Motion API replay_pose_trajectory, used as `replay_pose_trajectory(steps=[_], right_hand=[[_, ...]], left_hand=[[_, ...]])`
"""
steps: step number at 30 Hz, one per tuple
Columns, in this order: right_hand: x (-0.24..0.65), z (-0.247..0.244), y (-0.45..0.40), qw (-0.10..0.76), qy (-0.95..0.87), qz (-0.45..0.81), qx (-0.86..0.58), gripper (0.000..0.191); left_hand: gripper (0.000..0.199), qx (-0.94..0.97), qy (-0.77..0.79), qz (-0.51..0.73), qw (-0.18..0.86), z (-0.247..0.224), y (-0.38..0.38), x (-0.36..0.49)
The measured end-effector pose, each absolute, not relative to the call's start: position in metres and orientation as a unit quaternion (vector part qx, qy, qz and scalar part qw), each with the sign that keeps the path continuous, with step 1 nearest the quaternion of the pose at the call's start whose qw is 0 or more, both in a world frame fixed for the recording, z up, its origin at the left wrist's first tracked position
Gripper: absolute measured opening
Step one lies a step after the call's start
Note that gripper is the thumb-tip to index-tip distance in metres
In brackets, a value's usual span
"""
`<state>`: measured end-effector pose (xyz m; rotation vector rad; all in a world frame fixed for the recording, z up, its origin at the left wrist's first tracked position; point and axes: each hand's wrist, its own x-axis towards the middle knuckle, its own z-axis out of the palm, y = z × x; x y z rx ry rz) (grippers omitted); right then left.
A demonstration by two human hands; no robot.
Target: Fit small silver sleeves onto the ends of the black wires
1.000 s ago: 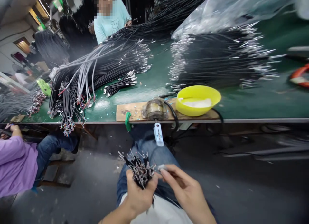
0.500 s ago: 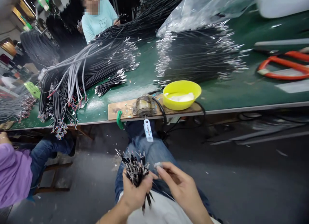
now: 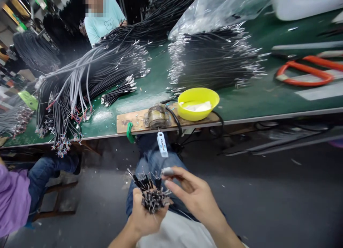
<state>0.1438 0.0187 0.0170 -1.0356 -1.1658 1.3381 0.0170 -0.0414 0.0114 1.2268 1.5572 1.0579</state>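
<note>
My left hand is wrapped around a bundle of short black cables above my lap. Their stripped, silvery wire ends point up and fan out at the top. Just to the right of these ends is my right hand, its thumb and index finger apart. A grey cover sits on the index fingertip, which is beside or touching the wire ends; which of the two I cannot tell. No held thing is visible between those fingers. The lower part of the bundle is hidden by my left hand.
A small motor with a white-blue tag is mounted on a wooden board, held by a green clamp. Near it are a yellow bowl with white material, cable piles and orange-handled cutters. Co-workers sit left and across.
My right hand has moved left and up to the wire ends. The bundle in my left hand has tilted, so more wire ends face me. The view has shifted slightly.
</note>
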Motion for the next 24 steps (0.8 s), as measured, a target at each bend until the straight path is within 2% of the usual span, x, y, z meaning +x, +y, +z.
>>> replay_pose_trajectory(steps=[6, 9, 12, 19, 24], right_hand=[[0.138, 0.026, 0.023, 0.528, -0.448, 0.582, -0.426, 0.01], [0.138, 0.029, 0.022, 0.538, -0.455, 0.571, -0.422, 0.008], [0.138, 0.029, 0.021, 0.553, -0.48, 0.547, -0.406, 0.004], [0.132, 0.028, 0.023, 0.6, -0.508, 0.471, -0.401, 0.014], [0.132, 0.027, 0.027, 0.598, -0.495, 0.472, -0.417, 0.016]], left_hand=[[0.01, 0.4, 0.644, 0.491, 0.429, 0.022, -0.036, 0.022], [0.024, 0.336, 0.666, 0.539, 0.392, 0.032, -0.033, 0.028], [0.017, 0.273, 0.69, 0.566, 0.36, 0.037, -0.029, 0.031], [0.019, 0.269, 0.694, 0.561, 0.362, 0.039, -0.023, 0.032], [0.019, 0.329, 0.74, 0.502, 0.302, 0.033, -0.025, 0.025]])
